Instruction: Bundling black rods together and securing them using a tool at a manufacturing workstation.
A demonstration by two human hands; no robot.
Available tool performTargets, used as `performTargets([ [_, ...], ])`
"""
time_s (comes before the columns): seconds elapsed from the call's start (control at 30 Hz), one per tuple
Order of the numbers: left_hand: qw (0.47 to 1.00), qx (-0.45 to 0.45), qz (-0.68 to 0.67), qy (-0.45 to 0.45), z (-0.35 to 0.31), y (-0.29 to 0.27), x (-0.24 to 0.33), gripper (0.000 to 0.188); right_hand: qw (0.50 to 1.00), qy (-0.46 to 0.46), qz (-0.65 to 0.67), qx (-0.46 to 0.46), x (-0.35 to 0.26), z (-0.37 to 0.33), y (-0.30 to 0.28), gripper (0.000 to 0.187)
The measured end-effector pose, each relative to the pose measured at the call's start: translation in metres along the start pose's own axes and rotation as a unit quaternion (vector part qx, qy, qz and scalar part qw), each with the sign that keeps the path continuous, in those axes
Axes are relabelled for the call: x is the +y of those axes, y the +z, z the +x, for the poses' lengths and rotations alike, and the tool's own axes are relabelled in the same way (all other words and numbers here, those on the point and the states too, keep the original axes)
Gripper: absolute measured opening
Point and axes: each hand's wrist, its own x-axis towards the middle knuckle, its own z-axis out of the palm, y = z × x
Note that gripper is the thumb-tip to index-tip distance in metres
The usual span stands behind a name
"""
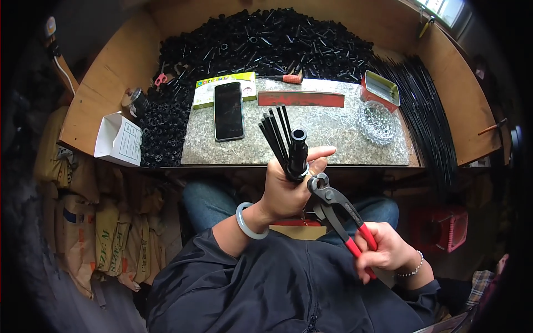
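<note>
My left hand [280, 191] is wrapped round an upright black tubular part [298, 152] with a hollow round top. Several thin black rods [273, 133] fan up and to the left from the same grip, and one finger points out to the right. How the rods meet the tube is hidden by my fingers. Closed on the red handles of end-cutting pincers [340, 211], my right hand [388, 250] sits lower and to the right. The pincer head is beside the base of the tube, close to my left fingers; whether it touches anything there I cannot tell.
A speckled board [327, 141] carries a dark phone [229, 111], a red-faced bar [300, 99], a screwdriver [291, 79], a glass dish [377, 122] and a tin [380, 89]. Black parts [266, 41] heap behind it. Long black rods [427, 111] lie right, a white box [118, 139] left.
</note>
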Motion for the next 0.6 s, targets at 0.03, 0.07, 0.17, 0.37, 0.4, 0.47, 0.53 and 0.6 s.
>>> performTargets([
  [0.03,1.0,0.0,0.004,0.004,0.003,0.001,0.002,0.019,0.982,0.006,0.164,-0.091,0.006,0.004,0.004,0.019],
  [0.07,1.0,0.004,0.012,0.008,0.004,0.001,0.004,0.02,0.929,0.009,0.321,-0.186,0.012,0.009,0.007,0.02],
  [0.17,0.999,0.006,0.034,0.021,0.003,-0.001,-0.001,0.02,0.984,-0.131,0.018,0.121,0.016,0.019,0.027,0.031],
  [0.37,0.999,-0.008,0.048,0.02,0.0,0.0,-0.001,0.02,0.994,-0.106,-0.003,0.029,0.014,0.002,0.005,0.053],
  [0.4,0.999,-0.011,0.049,0.018,0.0,0.001,0.0,0.02,0.993,-0.051,0.092,-0.045,0.012,0.007,0.003,0.05],
  [0.47,0.998,-0.012,0.058,0.019,0.001,0.001,0.003,0.019,0.94,0.062,0.273,-0.193,0.01,0.013,0.0,0.044],
  [0.53,0.998,-0.012,0.062,0.02,0.001,0.001,0.003,0.019,0.937,0.063,0.281,-0.196,0.012,0.013,0.0,0.045],
  [0.6,0.998,-0.017,0.061,0.02,0.001,-0.001,0.002,0.019,0.932,0.068,0.292,-0.202,0.013,0.012,-0.001,0.048],
])
